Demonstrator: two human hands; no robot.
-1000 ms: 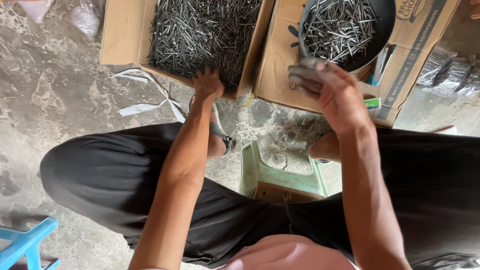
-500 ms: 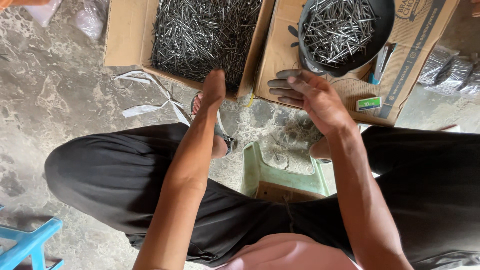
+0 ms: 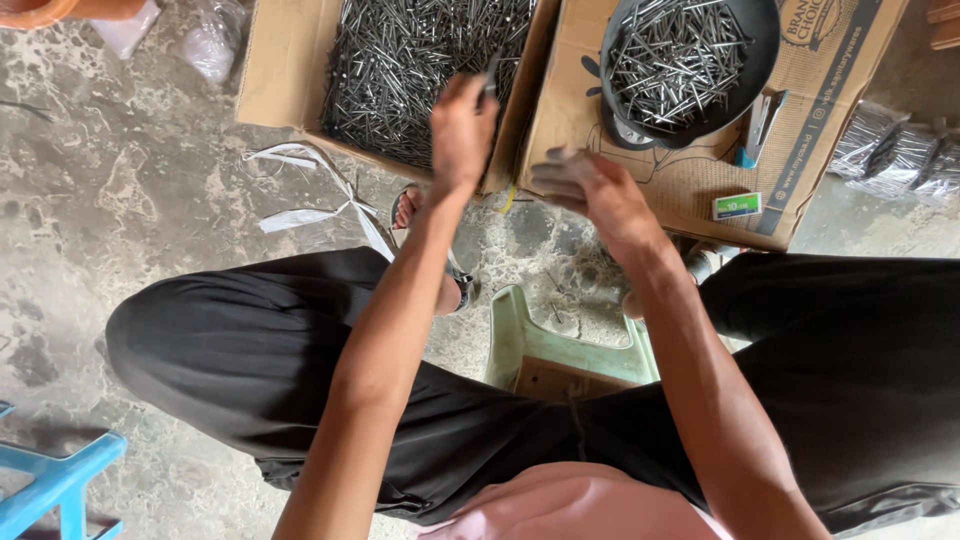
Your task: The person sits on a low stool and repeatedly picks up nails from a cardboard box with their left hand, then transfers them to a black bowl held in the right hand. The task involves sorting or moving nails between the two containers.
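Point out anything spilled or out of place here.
A few stray nails lie loose on the concrete floor beside the green stool, outside the cardboard box. Torn white strapping also lies discarded there.

Grey nails (image 3: 420, 60) fill a brown cardboard box (image 3: 275, 75); black pan (image 3: 745, 70), green stool (image 3: 560, 350), black trousers (image 3: 230, 350), mottled grey floor (image 3: 110, 200).

The right hand (image 3: 590, 190) is smeared by motion blur. The cardboard box of nails (image 3: 420, 60) and the black pan (image 3: 690, 65) are cut off by the top edge.
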